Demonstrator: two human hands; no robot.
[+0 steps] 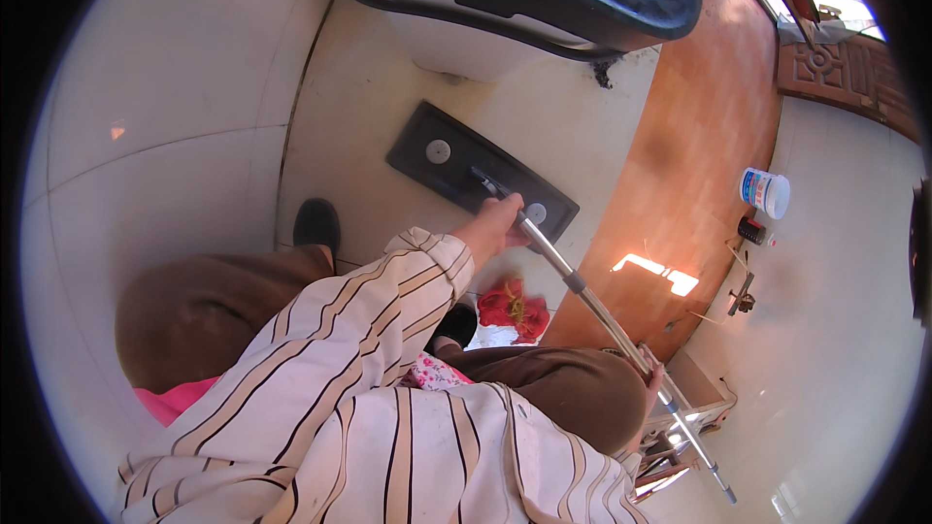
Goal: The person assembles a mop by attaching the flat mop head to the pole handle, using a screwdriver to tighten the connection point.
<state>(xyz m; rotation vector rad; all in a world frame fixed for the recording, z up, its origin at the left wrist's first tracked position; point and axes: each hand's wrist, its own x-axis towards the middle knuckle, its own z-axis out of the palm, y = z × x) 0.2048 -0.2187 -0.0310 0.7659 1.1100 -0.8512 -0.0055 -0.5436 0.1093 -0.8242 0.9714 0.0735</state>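
Note:
A flat mop has a long dark rectangular head (pixel 485 170) with two pale round discs on it, lying at a slant over the floor. Its silver telescopic pole (pixel 602 311) runs from the head down to the lower right. My left hand (pixel 495 223) is closed round the pole close to the head. Farther along, beside my right knee, my right hand (pixel 650 369) grips the same pole, partly hidden behind it. A red cloth bundle with yellowish strands (pixel 515 311) lies on the floor near my feet.
A large dark-rimmed container (pixel 544 0) stands ahead. White tiled wall (pixel 165 87) rises at left. To the right are an orange-brown floor strip (pixel 699 136), a white tub (pixel 764 193), a small dark jar (pixel 752 231) and a carved wooden panel (pixel 854 82).

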